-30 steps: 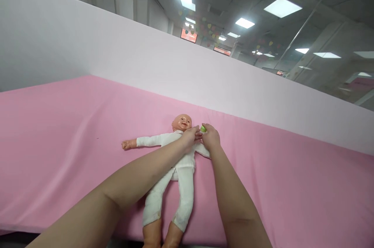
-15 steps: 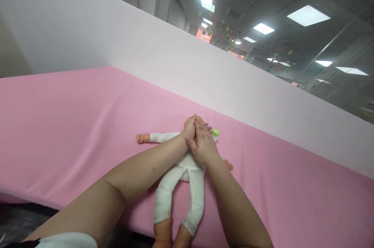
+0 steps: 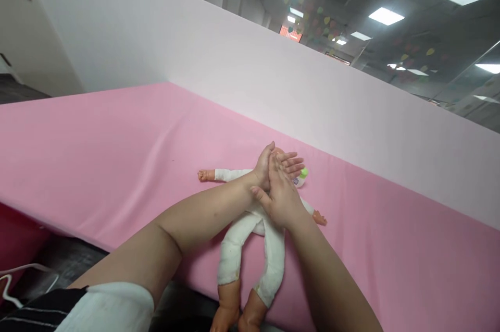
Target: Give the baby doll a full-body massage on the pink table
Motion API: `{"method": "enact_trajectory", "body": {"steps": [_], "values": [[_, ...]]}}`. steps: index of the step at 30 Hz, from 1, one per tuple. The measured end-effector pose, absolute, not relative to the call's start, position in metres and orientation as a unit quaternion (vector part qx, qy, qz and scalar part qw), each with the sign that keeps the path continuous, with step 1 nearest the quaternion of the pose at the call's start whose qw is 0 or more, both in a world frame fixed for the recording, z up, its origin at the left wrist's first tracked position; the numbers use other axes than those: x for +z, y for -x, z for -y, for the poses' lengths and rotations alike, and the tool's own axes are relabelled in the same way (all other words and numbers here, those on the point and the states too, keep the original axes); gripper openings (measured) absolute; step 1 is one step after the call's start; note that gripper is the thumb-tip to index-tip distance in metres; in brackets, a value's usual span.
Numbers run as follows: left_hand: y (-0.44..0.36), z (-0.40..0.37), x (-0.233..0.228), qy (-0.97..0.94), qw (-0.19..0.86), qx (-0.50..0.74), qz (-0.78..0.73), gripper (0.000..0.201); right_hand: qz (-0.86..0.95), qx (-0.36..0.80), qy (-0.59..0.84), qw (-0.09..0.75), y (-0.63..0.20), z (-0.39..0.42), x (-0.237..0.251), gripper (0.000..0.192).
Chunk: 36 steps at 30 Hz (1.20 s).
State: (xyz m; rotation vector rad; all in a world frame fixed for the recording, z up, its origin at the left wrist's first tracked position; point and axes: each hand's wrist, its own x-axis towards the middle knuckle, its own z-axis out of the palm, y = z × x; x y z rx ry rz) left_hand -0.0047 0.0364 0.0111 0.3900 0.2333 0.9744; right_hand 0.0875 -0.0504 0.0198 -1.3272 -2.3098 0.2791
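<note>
Across the pink cover lies one doll, dressed in white; taking the hands as the dial's centre, its two feet lie at 7 o'clock, one arm points to 9 and the other to 4. Two hands stand in the way, hiding its chest and most of its head, whose top shows at 12. The left hand is palm up with fingers spread towards 3 o'clock; the right hand is laid flat over it, the two pressed together. Whether they touch the doll, I cannot tell. One green-capped container sits at 3 o'clock, just beyond the left fingertips and partly hidden by them.

Further off, one white wall runs along the far edge, with several ceiling lights above it at 1 o'clock. One door is at 10, and a white cable at 8, near a white sleeve.
</note>
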Motion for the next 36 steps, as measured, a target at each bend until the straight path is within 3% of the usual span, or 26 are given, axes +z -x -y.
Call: {"method": "enact_trajectory", "body": {"steps": [3,9,18,23,30,36], "values": [[-0.005,-0.032,0.007,-0.199,0.873,0.429,-0.12,0.087,0.841,0.062,0.481,0.24,-0.099,0.034,0.01,0.096],[0.011,-0.043,0.013,-0.192,0.852,0.46,-0.162,0.081,0.84,0.001,0.511,0.182,-0.106,0.019,-0.002,0.092],[0.035,-0.062,0.016,-0.158,0.81,0.541,-0.16,0.079,0.863,0.075,0.467,0.179,-0.086,0.049,0.015,0.092],[0.024,-0.058,0.006,-0.167,0.831,0.511,-0.143,0.077,0.854,0.109,0.467,0.204,-0.079,0.056,0.012,0.098],[0.004,-0.052,-0.006,-0.199,0.853,0.445,-0.188,0.077,0.822,0.094,0.511,0.232,-0.095,0.028,-0.007,0.095],[0.021,-0.059,0.003,-0.205,0.828,0.486,-0.192,0.072,0.828,0.066,0.514,0.215,-0.089,0.028,-0.01,0.094]]}}
